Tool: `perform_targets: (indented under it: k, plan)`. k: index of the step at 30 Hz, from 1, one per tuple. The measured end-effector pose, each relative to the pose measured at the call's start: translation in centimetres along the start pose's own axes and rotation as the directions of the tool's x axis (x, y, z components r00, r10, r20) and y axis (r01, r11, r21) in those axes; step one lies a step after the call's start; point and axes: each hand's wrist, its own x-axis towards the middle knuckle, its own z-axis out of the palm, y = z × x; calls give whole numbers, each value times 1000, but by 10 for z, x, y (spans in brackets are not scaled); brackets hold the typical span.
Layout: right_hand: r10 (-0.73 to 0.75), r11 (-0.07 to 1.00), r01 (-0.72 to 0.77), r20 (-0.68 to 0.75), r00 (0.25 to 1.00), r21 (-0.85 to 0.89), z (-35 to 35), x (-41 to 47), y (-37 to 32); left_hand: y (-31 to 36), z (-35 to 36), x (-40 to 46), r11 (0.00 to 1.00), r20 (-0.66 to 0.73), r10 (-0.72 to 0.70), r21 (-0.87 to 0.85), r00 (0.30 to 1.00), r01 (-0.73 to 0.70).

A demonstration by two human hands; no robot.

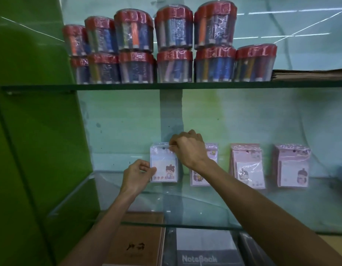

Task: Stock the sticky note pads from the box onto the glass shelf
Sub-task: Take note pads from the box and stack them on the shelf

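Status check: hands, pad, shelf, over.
Both hands on the sticky note pad: left hand pinches its lower left edge, right hand its top. Pad upright on glass shelf, left of three stacks. Nothing blocking.

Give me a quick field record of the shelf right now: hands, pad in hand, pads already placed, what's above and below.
left hand: pinches lower left edge of the held pad
right hand: grips its top edge
held pad: upright at the back of the glass shelf, leftmost
placed pads: three groups to its right, upright
shelf above: stacked red-lidded pen tubs
below: notebooks
box: not in view
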Motion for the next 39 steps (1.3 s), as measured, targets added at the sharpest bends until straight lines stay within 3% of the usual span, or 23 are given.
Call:
perform_targets:
  k: [5, 9, 15, 21, 27, 39]
  plan:
    - [-41, 996, 40, -8, 999, -81, 6, 4, 1, -4, 4, 7, 1000, -24, 8, 19, 1000, -8]
    - [-52, 999, 53, -41, 998, 12, 3, 1, 11, -1, 2, 6, 993, -120, 99, 71, 988, -90]
    - [-52, 964, 81, -121, 991, 254, -24, -26, 46, 26, 15, -16, 942, -204, 249, -178, 947, -286]
    - [79, 909, -2, -166, 983, 416, -69, -69, 96, 66, 67, -45, 886, 74, 365, -333, 928, -322]
    - [236, 858, -114, -186, 954, 501, -115, -111, 165, 119, 146, -67, 823, 204, 443, -479, 873, -306]
    - [467, 852, -383, -187, 864, 356, -202, -202, 321, 210, 312, -113, 776, 392, 465, -612, 794, -152]
